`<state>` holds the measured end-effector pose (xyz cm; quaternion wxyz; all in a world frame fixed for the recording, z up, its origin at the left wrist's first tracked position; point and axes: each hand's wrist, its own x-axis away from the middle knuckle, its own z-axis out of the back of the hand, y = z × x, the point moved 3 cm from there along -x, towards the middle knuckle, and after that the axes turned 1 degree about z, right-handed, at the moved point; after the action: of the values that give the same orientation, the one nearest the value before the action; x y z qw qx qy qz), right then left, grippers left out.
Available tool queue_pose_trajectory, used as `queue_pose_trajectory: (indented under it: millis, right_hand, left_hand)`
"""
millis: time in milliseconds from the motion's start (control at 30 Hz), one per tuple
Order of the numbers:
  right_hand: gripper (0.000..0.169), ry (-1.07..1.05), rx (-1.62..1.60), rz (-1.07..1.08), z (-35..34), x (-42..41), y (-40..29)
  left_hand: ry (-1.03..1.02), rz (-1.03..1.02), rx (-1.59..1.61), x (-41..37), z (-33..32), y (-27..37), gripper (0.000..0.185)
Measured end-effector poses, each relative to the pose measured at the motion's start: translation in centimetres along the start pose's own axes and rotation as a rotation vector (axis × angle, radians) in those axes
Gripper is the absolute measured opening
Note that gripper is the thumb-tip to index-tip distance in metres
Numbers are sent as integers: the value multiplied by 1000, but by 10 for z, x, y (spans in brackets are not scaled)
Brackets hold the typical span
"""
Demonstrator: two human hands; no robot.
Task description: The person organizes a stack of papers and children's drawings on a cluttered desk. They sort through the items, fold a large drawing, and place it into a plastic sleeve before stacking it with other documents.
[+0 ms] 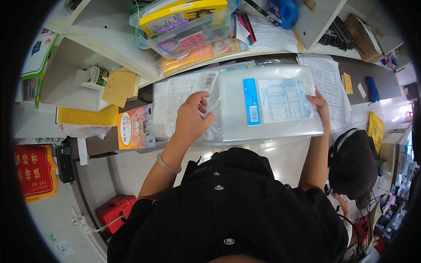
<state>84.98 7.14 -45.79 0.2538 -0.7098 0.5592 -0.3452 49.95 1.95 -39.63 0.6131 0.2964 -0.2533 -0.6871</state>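
A stack of clear plastic covers in transparent packaging (233,131) lies in front of me, with a blue barcode strip (251,113) and a printed size chart (286,98) showing on it. My right hand (320,105) grips the pack's right edge, thumb on top. Over the pack's left end, beside the loose clear film (215,113), is my left hand (194,115), its fingers curled and apart; whether it touches the film is hard to tell. Under and left of the pack are printed sheets (181,87), one with a barcode. A colourful booklet (136,126) lies further left.
Shelves above hold a clear plastic bin (184,36), pens (246,28) and a blue bottle (282,13). More papers (329,85) and a blue pouch (372,89) lie at right. Yellow envelopes (120,85) sit in the left cubby. Another person's forearm (342,205) shows at lower right, near a dark bag-like object (352,164).
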Motion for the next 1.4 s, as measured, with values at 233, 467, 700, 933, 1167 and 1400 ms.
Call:
queue_pose_trajectory:
  millis: [233,467,700,933,1167,1400]
  right_hand:
    - [56,101,144,49,-9,22,1]
    - [55,129,107,15,-10,35,7]
    - [60,31,72,-49,-26,51,29]
    - [67,-91,77,-128,-71,55,74]
    - [68,-326,97,-429,-121,23,102]
    - [66,-264,380,-366,-110,-18,190]
  left_hand:
    - [-184,109,16,10,9,8,46]
    - [-400,65,-106,12,5,7,60]
    - [-335,16,-18,7,1,7,49]
    - [-201,-61,26,8,-13,14,39]
    - [-204,-13,219,11,-25,16,35]
    - [-113,-136,400,23,-22,13,30]
